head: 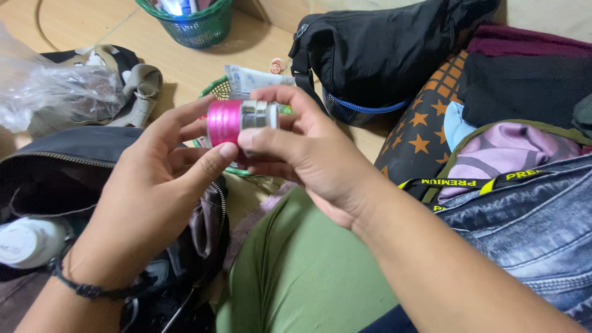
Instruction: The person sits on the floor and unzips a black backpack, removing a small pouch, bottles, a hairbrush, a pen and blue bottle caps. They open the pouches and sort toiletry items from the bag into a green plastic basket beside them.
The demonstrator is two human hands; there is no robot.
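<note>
A small pink jar point(224, 120) with a silver lid point(258, 114) is held sideways in front of me. My left hand point(154, 185) grips the pink body with thumb and fingers. My right hand point(302, 148) wraps its fingers over the silver lid end. Both hands meet above my lap, over green trousers point(302, 271).
An open dark bag point(80, 166) with a white bottle point(31, 242) lies at left. A green basket point(217, 89) sits behind the hands, another green basket point(191, 21) farther back. A black bag point(382, 49), folded clothes point(512, 148), denim point(524, 222) and a plastic bag point(49, 86) surround me.
</note>
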